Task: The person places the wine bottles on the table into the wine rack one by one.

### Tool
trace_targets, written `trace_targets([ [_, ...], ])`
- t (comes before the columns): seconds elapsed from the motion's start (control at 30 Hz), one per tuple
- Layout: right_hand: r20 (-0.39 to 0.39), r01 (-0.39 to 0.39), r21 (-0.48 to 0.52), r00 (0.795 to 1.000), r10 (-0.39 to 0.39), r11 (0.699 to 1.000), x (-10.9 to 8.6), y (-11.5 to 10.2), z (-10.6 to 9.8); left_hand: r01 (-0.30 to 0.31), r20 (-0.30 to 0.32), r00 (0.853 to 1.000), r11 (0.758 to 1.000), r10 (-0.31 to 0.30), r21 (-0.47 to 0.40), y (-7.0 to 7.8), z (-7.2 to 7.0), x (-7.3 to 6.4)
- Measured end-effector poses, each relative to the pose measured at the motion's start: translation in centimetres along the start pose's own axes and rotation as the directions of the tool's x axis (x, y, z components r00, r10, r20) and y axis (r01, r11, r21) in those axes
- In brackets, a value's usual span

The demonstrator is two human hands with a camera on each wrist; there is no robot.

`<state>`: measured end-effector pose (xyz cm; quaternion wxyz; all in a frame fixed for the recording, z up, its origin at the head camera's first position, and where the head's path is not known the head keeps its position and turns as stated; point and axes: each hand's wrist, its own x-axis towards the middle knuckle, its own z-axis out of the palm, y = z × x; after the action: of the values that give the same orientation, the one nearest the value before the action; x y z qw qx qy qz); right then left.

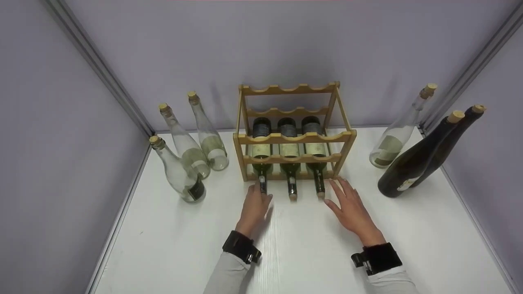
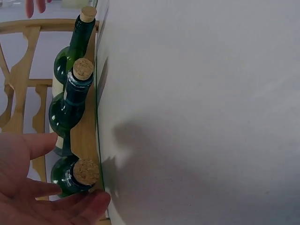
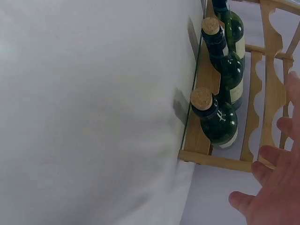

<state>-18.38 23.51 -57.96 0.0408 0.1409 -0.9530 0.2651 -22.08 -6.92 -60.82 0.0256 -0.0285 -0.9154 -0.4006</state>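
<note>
A wooden wine rack holds three dark green corked bottles side by side on its lowest tier, necks pointing to the front. My left hand is at the neck of the left bottle. In the left wrist view its thumb stands off to one side of the cork and its fingers lie along the other, loosely extended. The middle bottle lies between the hands. Beside the neck of the right bottle, my right hand has its fingers spread and holds nothing.
Three clear corked bottles, one of them the front bottle, stand left of the rack. On the right stand a clear bottle and two dark bottles, the nearer one in front. Walls enclose the white table.
</note>
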Motion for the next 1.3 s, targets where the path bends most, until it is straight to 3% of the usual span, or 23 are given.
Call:
trace_targets([
  [0.23, 0.000, -0.080, 0.037, 0.997, 0.080, 0.996, -0.5, 1.6, -0.8, -0.089, 0.048, 0.995, 0.988, 0.083, 0.128, 1.1, 0.0, -0.8],
  [0.47, -0.023, -0.147, 0.185, 0.988, 0.154, 0.972, -0.5, 3.1, -1.4, -0.158, 0.123, 0.982, 0.983, 0.145, 0.097, 2.5, -0.2, -1.6],
  [0.73, -0.105, -0.219, 0.306, 0.959, 0.262, 0.926, -0.8, 5.1, -2.0, -0.175, 0.215, 0.963, 0.984, 0.165, 0.030, 3.9, 0.2, -2.6],
  [0.87, -0.169, -0.276, 0.370, 0.919, 0.356, 0.887, -1.0, 5.8, -2.6, -0.185, 0.255, 0.950, 0.983, 0.181, -0.011, 4.5, 0.4, -2.9],
  [1.07, -0.269, -0.342, 0.470, 0.823, 0.501, 0.814, -1.3, 6.7, -3.4, -0.180, 0.314, 0.930, 0.982, 0.190, -0.062, 5.5, 0.6, -3.3],
  [1.3, -0.391, -0.314, 0.526, 0.736, 0.553, 0.790, -1.6, 7.1, -3.9, -0.239, 0.365, 0.897, 0.968, 0.251, -0.077, 7.1, 0.9, -3.2],
])
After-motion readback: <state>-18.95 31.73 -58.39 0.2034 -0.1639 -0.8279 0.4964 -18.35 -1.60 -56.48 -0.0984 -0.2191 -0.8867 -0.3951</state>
